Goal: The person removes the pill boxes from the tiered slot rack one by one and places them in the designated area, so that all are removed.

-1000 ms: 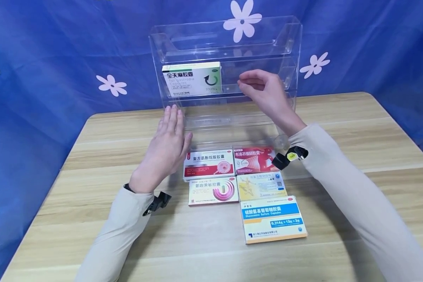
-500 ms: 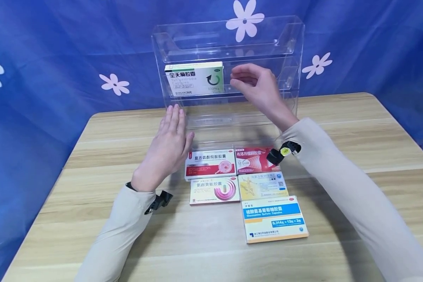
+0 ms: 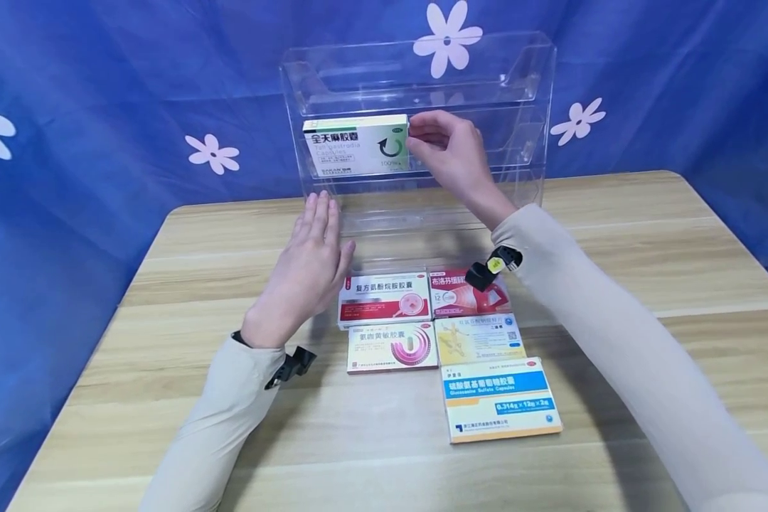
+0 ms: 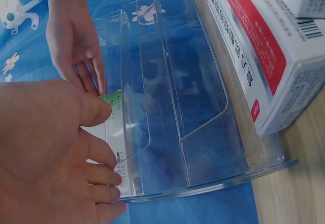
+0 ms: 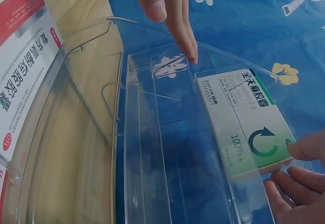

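A clear acrylic tiered rack stands at the table's back. In its middle tier stands a green-and-white medicine box, seen also in the right wrist view as the box. My right hand reaches into that tier and pinches the box's right end, thumb above and fingers below. My left hand lies flat with straight fingers, their tips by the rack's lower left front; it holds nothing. The left wrist view shows the left hand beside the rack's wall.
Several medicine boxes lie flat in front of the rack: a red-and-white one, a red one, a pink-and-white one, a yellowish one and a blue-and-orange one. A blue flowered cloth hangs behind the wooden table.
My right hand has moved left along the middle tier and come to the green-and-white box's right end. The left hand has stayed put.
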A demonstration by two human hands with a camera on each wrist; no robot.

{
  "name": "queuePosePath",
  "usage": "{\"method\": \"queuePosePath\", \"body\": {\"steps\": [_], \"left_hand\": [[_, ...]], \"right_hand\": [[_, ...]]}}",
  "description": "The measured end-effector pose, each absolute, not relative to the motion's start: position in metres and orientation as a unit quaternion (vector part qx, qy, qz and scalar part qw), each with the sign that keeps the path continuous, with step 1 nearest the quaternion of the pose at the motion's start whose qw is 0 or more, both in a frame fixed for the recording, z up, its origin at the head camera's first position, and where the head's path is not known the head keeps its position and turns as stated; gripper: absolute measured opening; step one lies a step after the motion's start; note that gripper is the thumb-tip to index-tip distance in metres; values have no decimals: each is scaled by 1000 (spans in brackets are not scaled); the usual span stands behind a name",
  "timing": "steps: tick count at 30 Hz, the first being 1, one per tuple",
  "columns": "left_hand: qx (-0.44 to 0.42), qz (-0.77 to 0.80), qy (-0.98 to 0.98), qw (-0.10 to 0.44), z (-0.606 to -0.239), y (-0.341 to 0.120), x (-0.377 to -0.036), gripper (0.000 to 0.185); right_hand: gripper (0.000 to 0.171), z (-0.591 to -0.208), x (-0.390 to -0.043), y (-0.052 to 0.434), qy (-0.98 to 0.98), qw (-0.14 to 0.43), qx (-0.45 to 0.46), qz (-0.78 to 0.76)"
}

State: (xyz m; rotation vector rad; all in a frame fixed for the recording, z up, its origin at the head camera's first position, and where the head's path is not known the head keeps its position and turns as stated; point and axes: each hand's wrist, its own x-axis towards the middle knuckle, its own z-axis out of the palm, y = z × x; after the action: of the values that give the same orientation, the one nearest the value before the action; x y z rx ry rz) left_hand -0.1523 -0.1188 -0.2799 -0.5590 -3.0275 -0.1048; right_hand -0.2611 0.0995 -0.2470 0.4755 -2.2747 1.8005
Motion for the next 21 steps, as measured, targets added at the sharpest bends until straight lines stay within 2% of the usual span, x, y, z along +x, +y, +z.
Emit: {"method": "queuePosePath", "body": {"steps": [6, 21], "left_hand": [[-182, -35, -982, 31, -279, -117, -151, 64], [-182, -37, -982, 34, -282, -116, -154, 64]], "right_hand": [[33, -244, -263, 97, -780, 87, 159, 599], [30, -248, -273, 94, -785, 108, 145, 593]]}}
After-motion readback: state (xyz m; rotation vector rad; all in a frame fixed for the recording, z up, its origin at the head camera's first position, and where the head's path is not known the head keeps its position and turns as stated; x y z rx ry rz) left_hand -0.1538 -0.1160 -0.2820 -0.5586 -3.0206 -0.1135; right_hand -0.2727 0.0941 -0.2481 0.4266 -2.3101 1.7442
